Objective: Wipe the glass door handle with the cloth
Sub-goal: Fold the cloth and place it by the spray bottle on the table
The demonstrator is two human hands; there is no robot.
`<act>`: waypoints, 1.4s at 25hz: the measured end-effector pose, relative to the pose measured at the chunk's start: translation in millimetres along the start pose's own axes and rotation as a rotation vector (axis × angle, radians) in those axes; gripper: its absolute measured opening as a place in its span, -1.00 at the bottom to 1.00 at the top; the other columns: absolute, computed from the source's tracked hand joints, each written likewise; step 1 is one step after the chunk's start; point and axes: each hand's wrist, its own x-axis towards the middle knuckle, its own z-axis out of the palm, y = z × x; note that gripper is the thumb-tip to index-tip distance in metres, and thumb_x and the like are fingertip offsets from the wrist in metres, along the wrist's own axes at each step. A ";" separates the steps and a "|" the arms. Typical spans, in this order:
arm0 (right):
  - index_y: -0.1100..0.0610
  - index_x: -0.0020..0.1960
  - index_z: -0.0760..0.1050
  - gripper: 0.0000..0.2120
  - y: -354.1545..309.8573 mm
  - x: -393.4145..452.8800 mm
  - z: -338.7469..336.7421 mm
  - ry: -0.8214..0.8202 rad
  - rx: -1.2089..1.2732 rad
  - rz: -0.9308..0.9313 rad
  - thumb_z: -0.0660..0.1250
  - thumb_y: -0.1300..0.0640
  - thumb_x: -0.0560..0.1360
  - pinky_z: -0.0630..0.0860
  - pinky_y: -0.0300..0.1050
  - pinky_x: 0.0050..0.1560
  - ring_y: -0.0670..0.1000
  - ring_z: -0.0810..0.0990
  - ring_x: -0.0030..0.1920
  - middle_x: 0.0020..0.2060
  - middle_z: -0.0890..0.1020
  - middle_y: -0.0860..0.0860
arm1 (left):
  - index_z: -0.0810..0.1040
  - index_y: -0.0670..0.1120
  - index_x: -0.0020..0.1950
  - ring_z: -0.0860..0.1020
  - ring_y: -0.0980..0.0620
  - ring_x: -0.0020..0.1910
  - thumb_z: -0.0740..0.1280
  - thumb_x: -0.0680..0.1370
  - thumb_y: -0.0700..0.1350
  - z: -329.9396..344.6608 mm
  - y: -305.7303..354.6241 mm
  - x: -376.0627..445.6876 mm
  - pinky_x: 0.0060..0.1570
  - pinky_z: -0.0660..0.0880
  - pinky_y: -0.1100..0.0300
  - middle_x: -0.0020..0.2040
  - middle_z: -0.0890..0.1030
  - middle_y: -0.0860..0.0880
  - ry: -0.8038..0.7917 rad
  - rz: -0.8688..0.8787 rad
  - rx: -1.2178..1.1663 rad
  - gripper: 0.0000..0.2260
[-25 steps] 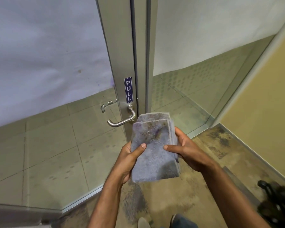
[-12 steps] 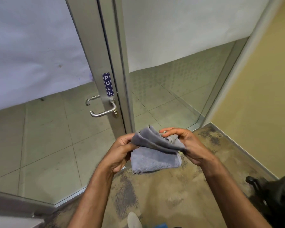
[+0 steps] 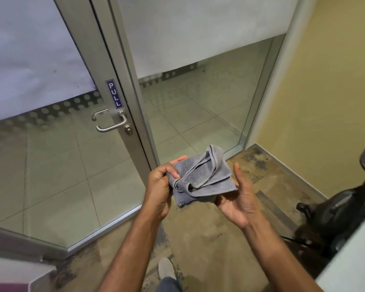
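A grey cloth [image 3: 202,178], loosely folded, lies between both hands in front of me. My left hand [image 3: 159,186] pinches its left edge with thumb and fingers. My right hand [image 3: 238,199] is palm up under its right side, fingers spread, supporting it. The metal lever door handle [image 3: 112,125] sits on the aluminium frame of the glass door [image 3: 51,165], up and to the left of the hands and well apart from the cloth. A blue PULL sticker [image 3: 114,94] is just above the handle.
A fixed glass panel [image 3: 198,114] stands right of the door frame. A yellow wall [image 3: 325,102] closes the right side. A black office chair [image 3: 346,207] stands at the right. My shoe [image 3: 166,268] shows on the stained floor below.
The cloth went from held upright and flat near the handle to lowered and bunched. The view shifted right, so the handle now lies farther left. My right hand opened beneath the cloth.
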 end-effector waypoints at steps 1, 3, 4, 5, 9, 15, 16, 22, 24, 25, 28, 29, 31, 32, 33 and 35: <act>0.22 0.52 0.42 -0.12 9.7 -13.7 -5.0 0.005 -0.005 0.006 0.54 -0.27 0.39 0.45 0.34 0.40 0.32 0.52 0.39 0.38 0.55 0.28 | 0.53 -0.09 -0.45 0.68 -0.22 0.22 0.14 0.43 -0.60 5.9 -7.2 -7.4 0.15 0.66 -0.07 0.25 0.70 -0.15 0.020 0.000 -0.012 -0.52; 0.18 0.52 0.42 -0.05 25.7 -39.6 -13.4 0.066 0.012 0.005 0.54 -0.36 0.34 0.34 0.49 0.42 0.34 0.54 0.37 0.35 0.57 0.23 | 0.52 -0.09 -0.45 0.66 -0.22 0.25 0.13 0.44 -0.60 14.3 -22.5 -19.3 0.21 0.63 -0.15 0.26 0.69 -0.13 0.054 -0.002 -0.016 -0.52; 0.16 0.53 0.42 -0.06 30.9 -51.8 -15.9 0.073 0.032 -0.008 0.53 -0.37 0.34 0.34 0.50 0.42 0.35 0.53 0.38 0.36 0.56 0.22 | 0.53 -0.08 -0.45 0.63 -0.22 0.30 0.13 0.46 -0.60 17.4 -29.5 -24.8 0.25 0.60 -0.18 0.29 0.68 -0.12 0.055 -0.001 0.006 -0.49; 0.14 0.53 0.41 -0.09 33.8 -65.1 -16.7 0.066 0.052 -0.044 0.50 -0.37 0.37 0.35 0.47 0.43 0.35 0.50 0.41 0.40 0.55 0.22 | 0.55 -0.06 -0.44 0.60 -0.20 0.36 0.12 0.49 -0.61 21.7 -36.8 -31.5 0.27 0.58 -0.16 0.33 0.66 -0.08 0.027 0.006 0.057 -0.46; 0.06 0.51 0.43 -0.34 31.9 -105.8 -10.2 0.257 -0.107 -0.264 0.48 -0.15 0.50 0.46 0.33 0.41 0.26 0.56 0.40 0.38 0.60 0.17 | 0.67 -0.03 -0.16 0.37 0.12 0.56 0.22 0.55 -0.56 29.3 -65.3 -69.8 0.40 0.44 0.11 0.58 0.39 0.11 -0.292 0.168 0.473 -0.54; 0.08 0.42 0.43 -0.46 46.1 -177.4 -42.1 0.696 -0.358 -0.508 0.41 0.39 0.51 0.66 0.04 0.10 0.14 0.70 0.20 0.22 0.71 0.09 | 0.65 0.01 -0.09 0.45 0.09 0.51 0.37 0.46 -0.07 32.7 -96.1 -111.3 0.21 0.58 0.14 0.56 0.43 0.14 -0.669 -0.032 0.339 -0.91; 0.08 0.43 0.42 -0.44 54.2 -191.7 -50.3 0.743 -0.362 -0.521 0.43 0.38 0.49 0.65 0.09 0.15 0.16 0.69 0.21 0.23 0.70 0.11 | 0.63 0.03 -0.05 0.51 0.08 0.45 0.40 0.47 0.00 35.6 -103.4 -115.5 0.14 0.60 0.15 0.51 0.50 0.12 -0.668 -0.113 0.306 -0.89; -0.20 0.41 0.34 -0.38 92.4 -283.1 -85.4 0.957 -0.490 -0.462 0.54 0.17 0.50 0.67 -0.22 -0.08 -0.11 0.72 0.11 0.13 0.70 -0.21 | 0.58 0.06 0.34 0.72 0.03 0.09 0.41 0.56 0.17 84.7 -164.4 -144.3 -0.10 0.64 0.21 0.19 0.73 0.02 -0.729 -0.608 0.363 -0.61; -0.25 0.36 0.34 -0.42 98.3 -315.1 -98.4 1.015 -0.551 -0.419 0.55 0.05 0.49 0.66 -0.26 -0.09 -0.15 0.71 0.09 0.12 0.69 -0.25 | 0.64 0.03 0.29 0.73 0.11 -0.03 0.36 0.54 0.17 107.3 -182.3 -163.6 -0.19 0.62 0.27 0.13 0.75 0.01 -0.789 -0.674 0.385 -0.62; -0.23 0.37 0.34 -0.42 100.7 -328.9 -105.3 1.062 -0.607 -0.407 0.55 0.00 0.48 0.66 -0.25 -0.05 -0.13 0.71 0.10 0.16 0.68 -0.23 | 0.66 0.02 0.27 0.72 0.13 -0.05 0.37 0.54 0.16 118.3 -190.9 -173.9 -0.22 0.60 0.30 0.11 0.76 0.00 -0.816 -0.668 0.406 -0.63; -0.30 0.31 0.35 -0.49 99.1 -369.7 -128.4 1.234 -0.777 -0.390 0.53 -0.02 0.50 0.58 -0.44 -0.06 -0.27 0.65 0.07 0.10 0.61 -0.42 | 0.67 -0.05 0.26 0.72 0.11 -0.05 0.42 0.62 0.00 155.8 -223.6 -210.5 -0.24 0.58 0.30 0.08 0.76 -0.04 -0.839 -0.641 0.463 -0.75; -0.32 0.25 0.36 -0.52 97.0 -380.6 -137.3 1.285 -0.791 -0.394 0.53 0.02 0.51 0.53 -0.51 -0.13 -0.34 0.64 0.02 0.02 0.59 -0.49 | 0.68 -0.08 0.25 0.73 0.11 -0.06 0.42 0.64 -0.06 168.2 -235.8 -222.0 -0.24 0.58 0.30 0.07 0.76 -0.06 -0.814 -0.643 0.478 -0.79; -0.26 0.24 0.31 -0.50 94.1 -403.1 -162.7 1.411 -0.795 -0.415 0.52 0.09 0.52 0.49 -0.54 -0.21 -0.27 0.64 -0.05 -0.01 0.58 -0.42 | 0.69 -0.13 0.21 0.71 0.16 -0.12 0.43 0.65 -0.10 195.1 -266.7 -247.6 -0.29 0.56 0.34 0.06 0.76 -0.09 -0.766 -0.643 0.528 -0.82; -0.19 0.26 0.27 -0.48 93.0 -407.9 -172.1 1.478 -0.808 -0.417 0.51 0.13 0.53 0.50 -0.50 -0.22 -0.20 0.64 -0.06 0.02 0.57 -0.31 | 0.70 -0.15 0.16 0.70 0.18 -0.16 0.44 0.65 -0.10 204.2 -280.6 -256.0 -0.32 0.54 0.35 0.05 0.76 -0.10 -0.737 -0.647 0.553 -0.84; -0.13 0.25 0.22 -0.48 93.3 -411.0 -181.2 1.542 -0.833 -0.406 0.50 0.15 0.54 0.49 -0.47 -0.21 -0.13 0.64 -0.07 0.04 0.57 -0.17 | 0.70 -0.15 0.11 0.69 0.17 -0.18 0.45 0.64 -0.08 211.7 -293.8 -262.6 -0.33 0.54 0.33 0.04 0.76 -0.11 -0.708 -0.657 0.575 -0.85; -0.08 0.18 0.17 -0.52 94.8 -419.8 -201.7 1.640 -0.929 -0.335 0.47 0.15 0.57 0.46 -0.39 -0.26 -0.03 0.64 -0.15 0.03 0.57 -0.03 | 0.69 -0.15 0.03 0.67 0.04 -0.15 0.48 0.63 -0.05 226.1 -323.5 -276.7 -0.26 0.56 0.20 0.02 0.75 -0.15 -0.640 -0.676 0.624 -0.83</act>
